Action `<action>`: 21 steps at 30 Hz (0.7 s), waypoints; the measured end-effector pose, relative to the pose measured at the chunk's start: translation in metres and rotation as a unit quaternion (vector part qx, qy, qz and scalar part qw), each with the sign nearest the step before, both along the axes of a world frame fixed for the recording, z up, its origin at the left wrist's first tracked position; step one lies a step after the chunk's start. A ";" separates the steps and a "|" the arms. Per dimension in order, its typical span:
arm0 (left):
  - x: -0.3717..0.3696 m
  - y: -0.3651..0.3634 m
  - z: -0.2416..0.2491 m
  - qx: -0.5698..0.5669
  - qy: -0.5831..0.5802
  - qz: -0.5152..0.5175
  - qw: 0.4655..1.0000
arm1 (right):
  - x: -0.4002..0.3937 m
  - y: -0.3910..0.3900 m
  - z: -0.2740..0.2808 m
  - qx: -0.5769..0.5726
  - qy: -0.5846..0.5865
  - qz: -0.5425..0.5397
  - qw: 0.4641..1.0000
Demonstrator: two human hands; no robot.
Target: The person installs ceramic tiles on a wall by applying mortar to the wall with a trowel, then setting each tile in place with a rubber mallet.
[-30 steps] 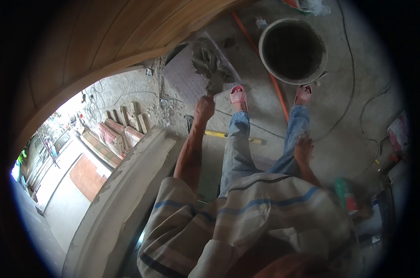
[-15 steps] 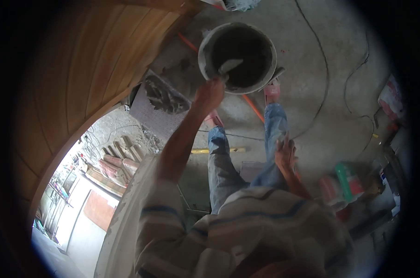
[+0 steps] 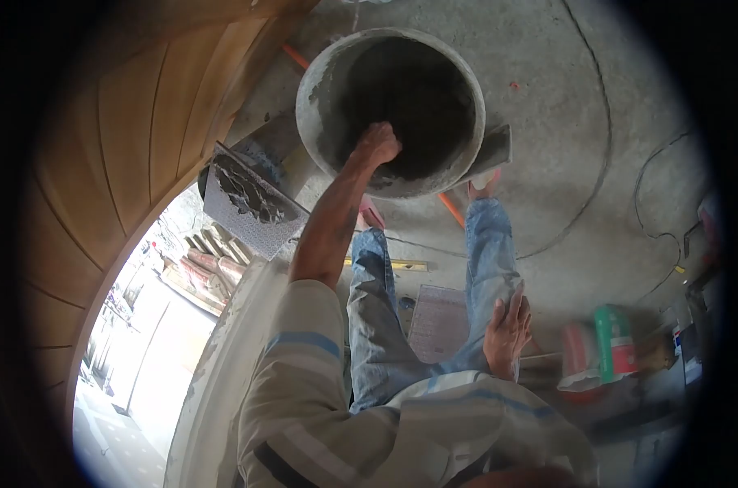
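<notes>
A round bucket (image 3: 314,106) with a pale, mortar-caked rim stands ahead of me, dark grey wet mortar (image 3: 422,106) inside. My left hand (image 3: 377,143) reaches over its near rim, fingers closed in a fist. The trowel seen earlier in this hand is now hidden below the fist, inside the bucket. My right hand (image 3: 507,332) lies on my right thigh with its fingers stretched out, holding nothing. Left of the bucket, a tilted speckled tile (image 3: 275,236) carries a lump of grey mortar (image 3: 251,191).
A curved wooden panel (image 3: 133,146) rises at the left. Another speckled tile (image 3: 438,321) and a yellow level (image 3: 408,265) lie around my legs. A grey slab (image 3: 493,153) sits by the bucket. A cable (image 3: 605,122) crosses the concrete floor; green and red bags (image 3: 609,346) stand right.
My left hand has moved down into the bucket, and the trowel blade has gone out of sight. The view has shifted, making the bucket look larger. My right hand stays on my leg.
</notes>
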State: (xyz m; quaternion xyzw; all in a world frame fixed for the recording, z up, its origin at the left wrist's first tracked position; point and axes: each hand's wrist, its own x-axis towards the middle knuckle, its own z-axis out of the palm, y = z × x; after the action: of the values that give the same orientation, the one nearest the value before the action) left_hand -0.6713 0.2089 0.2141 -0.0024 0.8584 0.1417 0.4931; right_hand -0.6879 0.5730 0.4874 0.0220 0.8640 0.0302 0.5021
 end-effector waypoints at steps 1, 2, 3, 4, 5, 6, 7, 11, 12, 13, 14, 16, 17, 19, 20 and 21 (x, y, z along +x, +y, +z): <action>0.011 0.004 -0.014 -0.007 0.037 0.067 0.997 | 0.000 -0.003 -0.002 0.000 0.002 0.002 1.000; 0.018 0.012 -0.024 -0.010 0.073 0.135 0.988 | 0.000 -0.004 -0.002 0.016 0.003 0.019 1.000; 0.016 0.018 -0.018 -0.007 0.073 0.140 0.987 | 0.001 -0.005 -0.001 0.030 0.004 0.037 0.999; 0.016 0.023 -0.010 -0.013 0.072 0.235 0.969 | 0.000 -0.008 0.002 0.029 0.004 0.045 0.999; 0.011 0.025 -0.003 -0.021 0.072 0.328 0.942 | -0.002 -0.013 0.002 0.029 0.001 0.053 0.998; 0.007 0.026 -0.002 -0.022 0.074 0.335 0.939 | -0.002 -0.018 0.003 0.031 -0.002 0.059 0.998; 0.003 0.032 -0.001 0.030 0.150 0.166 0.974 | -0.003 -0.020 0.005 0.033 -0.002 0.067 0.997; -0.042 0.030 0.035 0.153 -0.099 0.408 0.895 | 0.000 -0.019 0.003 0.024 0.013 0.059 0.998; -0.046 0.023 0.053 0.152 -0.094 0.404 0.897 | 0.003 -0.018 0.000 0.017 0.018 0.054 0.998; -0.041 0.021 0.075 0.220 -0.106 0.588 0.771 | 0.005 -0.019 -0.002 0.017 0.020 0.046 0.999; -0.034 0.022 0.091 0.278 -0.119 0.741 0.600 | 0.006 -0.019 -0.001 0.006 0.017 0.037 0.999; -0.033 0.016 0.103 0.260 -0.109 0.734 0.617 | 0.007 -0.010 0.003 -0.009 0.019 0.024 0.999; -0.035 0.005 0.108 0.237 -0.089 0.730 0.635 | 0.009 -0.007 0.000 -0.010 0.021 0.018 1.000; -0.026 -0.013 0.092 0.180 -0.073 0.666 0.721 | 0.014 -0.009 0.000 -0.016 0.020 0.006 1.000; -0.023 -0.016 0.081 0.046 0.010 0.547 0.836 | 0.014 -0.008 0.002 -0.021 0.015 0.002 1.000; -0.028 -0.014 0.081 -0.087 0.094 0.402 0.907 | 0.014 -0.006 0.004 -0.023 0.012 -0.001 1.000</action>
State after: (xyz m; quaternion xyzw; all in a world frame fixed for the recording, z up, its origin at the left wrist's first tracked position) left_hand -0.6992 0.1948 0.2950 -0.3769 0.8360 0.2518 0.3093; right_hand -0.6743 0.5669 0.4912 0.0120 0.8703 0.0093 0.4924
